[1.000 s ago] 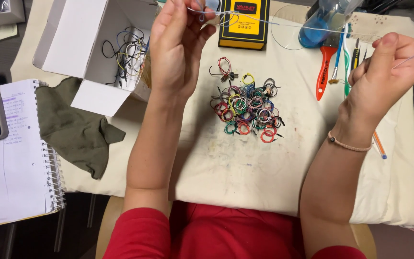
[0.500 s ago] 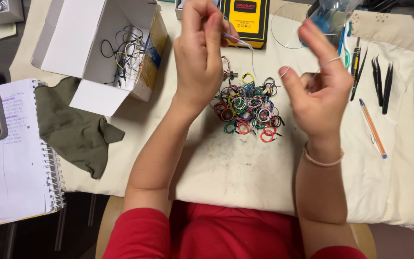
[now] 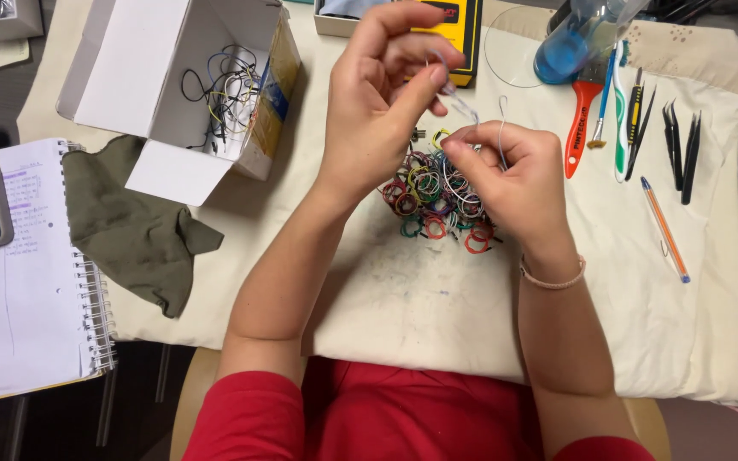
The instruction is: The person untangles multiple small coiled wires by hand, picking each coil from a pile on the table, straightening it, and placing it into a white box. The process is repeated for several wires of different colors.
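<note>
Wire (image 3: pixel 500 137), thin, pale and springy (featherlight, I'd judge), is pinched at both ends: left hand (image 3: pixel 383 102) and right hand (image 3: pixel 506 175) closed fingertip-tight above the coloured loops (image 3: pixel 433 201).

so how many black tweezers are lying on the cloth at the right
2: both black tweezers lie side by side right of the toothbrush, above the pen. More may sit beyond the frame.

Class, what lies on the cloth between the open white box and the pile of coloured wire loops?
In the head view, only the left hand and forearm cross above it.
</note>
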